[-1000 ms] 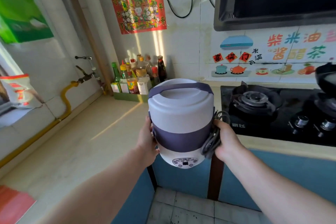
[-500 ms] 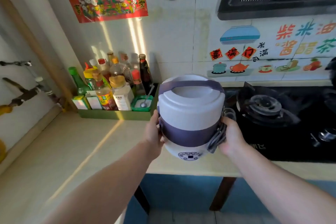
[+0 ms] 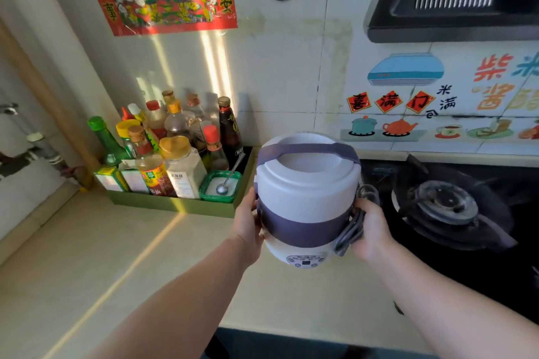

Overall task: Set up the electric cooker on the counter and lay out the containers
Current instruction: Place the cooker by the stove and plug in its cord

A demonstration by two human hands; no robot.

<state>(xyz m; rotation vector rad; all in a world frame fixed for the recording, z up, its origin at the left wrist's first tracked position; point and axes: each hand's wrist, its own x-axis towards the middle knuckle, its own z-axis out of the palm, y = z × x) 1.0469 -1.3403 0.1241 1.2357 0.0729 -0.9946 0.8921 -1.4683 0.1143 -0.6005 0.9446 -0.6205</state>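
Observation:
A white electric cooker (image 3: 306,195) with a purple band, a purple handle over its lid and a control panel low on its front is held upright over the beige counter (image 3: 116,265). My left hand (image 3: 248,224) grips its left side. My right hand (image 3: 369,230) grips its right side and presses a coiled grey power cord (image 3: 351,230) against the body. Whether the cooker's base touches the counter I cannot tell. No separate containers are in view.
A green tray (image 3: 175,204) at the wall holds several sauce bottles and a green salt dish with a spoon (image 3: 221,185). A black gas hob (image 3: 449,207) lies right of the cooker, under a range hood (image 3: 455,0). The counter's front edge runs below my arms.
I have stepped closer, and the cooker has moved from beyond the counter's front edge to above the counter, near the tray and hob. Both hands kept their grip.

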